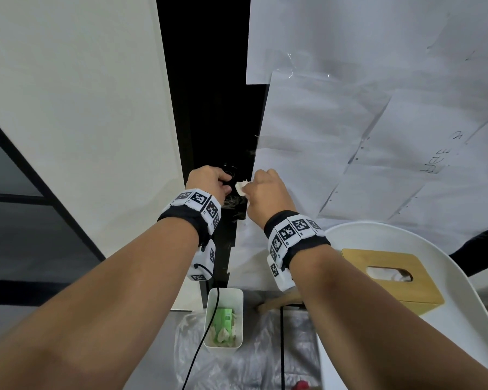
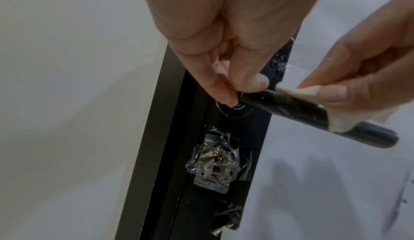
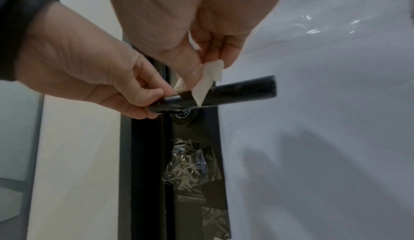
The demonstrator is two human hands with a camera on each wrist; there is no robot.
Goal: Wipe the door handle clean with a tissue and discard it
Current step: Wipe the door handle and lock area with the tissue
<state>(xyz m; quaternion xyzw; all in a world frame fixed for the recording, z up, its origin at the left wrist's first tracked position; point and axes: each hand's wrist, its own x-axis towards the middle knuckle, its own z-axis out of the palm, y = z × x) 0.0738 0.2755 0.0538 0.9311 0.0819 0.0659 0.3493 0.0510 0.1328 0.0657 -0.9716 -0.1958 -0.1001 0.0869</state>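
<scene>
right hand (image 3: pixel 179 31) pinches tissue (image 3: pixel 205 82) on door handle (image 3: pixel 235 91); left hand (image 3: pixel 89 73) grips its base.

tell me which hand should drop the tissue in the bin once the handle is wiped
Right. The right hand already pinches the tissue on the door handle, while the left hand grips the handle's base. The white bin lies below between both arms.

Soft, dim indoor light; wrist views blurred, head view bent at its edges, faint shadows below.
</scene>
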